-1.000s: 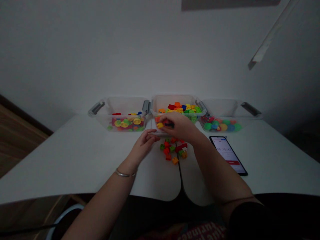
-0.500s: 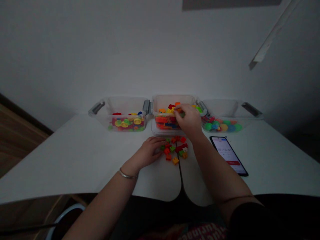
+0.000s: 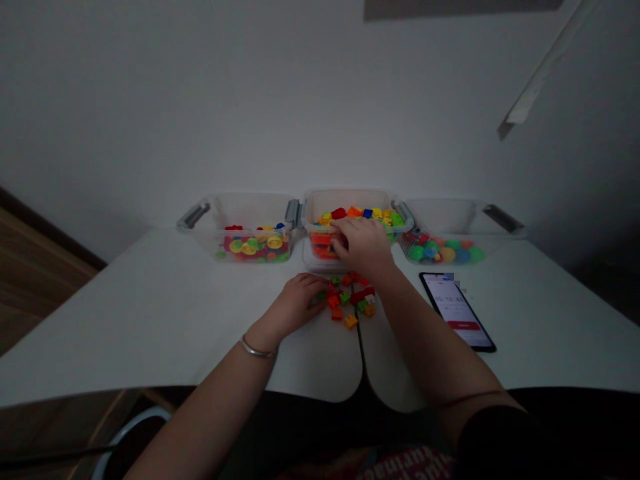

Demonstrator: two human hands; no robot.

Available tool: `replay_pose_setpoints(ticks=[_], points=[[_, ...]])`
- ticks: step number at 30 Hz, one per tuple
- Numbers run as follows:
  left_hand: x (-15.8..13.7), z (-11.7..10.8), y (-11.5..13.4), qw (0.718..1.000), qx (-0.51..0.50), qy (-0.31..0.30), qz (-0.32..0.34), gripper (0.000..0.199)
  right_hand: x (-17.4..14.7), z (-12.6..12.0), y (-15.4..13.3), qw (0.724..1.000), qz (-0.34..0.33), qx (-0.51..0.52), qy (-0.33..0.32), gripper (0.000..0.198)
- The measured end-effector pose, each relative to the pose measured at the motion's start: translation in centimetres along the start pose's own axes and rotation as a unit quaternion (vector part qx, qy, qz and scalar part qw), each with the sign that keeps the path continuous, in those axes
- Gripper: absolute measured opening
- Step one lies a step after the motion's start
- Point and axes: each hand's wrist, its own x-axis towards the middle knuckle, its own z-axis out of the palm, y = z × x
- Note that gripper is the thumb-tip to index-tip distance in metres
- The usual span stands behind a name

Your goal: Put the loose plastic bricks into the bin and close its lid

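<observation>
My left hand (image 3: 301,304) lies palm down on the white table, fingers stretched out and slightly curved, its fingertips at the left edge of a loose pile of small toy building blocks (image 3: 345,298) in red, green and orange. My right hand (image 3: 364,248) hovers at the front rim of the middle clear plastic box (image 3: 350,195), fingers bent and thumb apart from them. I make out nothing held between them. Inside that box are many coloured blocks (image 3: 355,212). Part of the box's front is hidden by my right hand.
A clear box of coloured pieces (image 3: 253,199) stands at left, another with round coloured pieces (image 3: 450,204) at right. A phone (image 3: 463,317) showing a timer lies right of my forearm. A seam (image 3: 361,347) splits the white table (image 3: 200,333); the wall (image 3: 250,100) rises behind.
My right hand has moved left and a little down, from over the middle box's contents to its front rim. Some blocks in the box appear shifted. My left hand has stayed nearly still.
</observation>
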Motion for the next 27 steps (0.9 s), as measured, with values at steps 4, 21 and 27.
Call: replay_pose_setpoints(ticks=[4,21,27], points=[[0.1,-0.2,0.2,1.000,0.005,0.002,-0.017,0.021,-0.1,0.0,0.0,1.000,0.000,-0.001,-0.015,0.037],[0.1,0.1,0.2,0.926,-0.277,0.181,-0.180,0.039,0.0,-1.6,-0.9,0.975,-0.085,0.191,0.071,0.025],[0.7,0.0,0.0,0.845,-0.461,0.197,-0.188,0.052,0.0,-1.5,-1.4,0.952,-0.151,0.247,-0.104,0.015]])
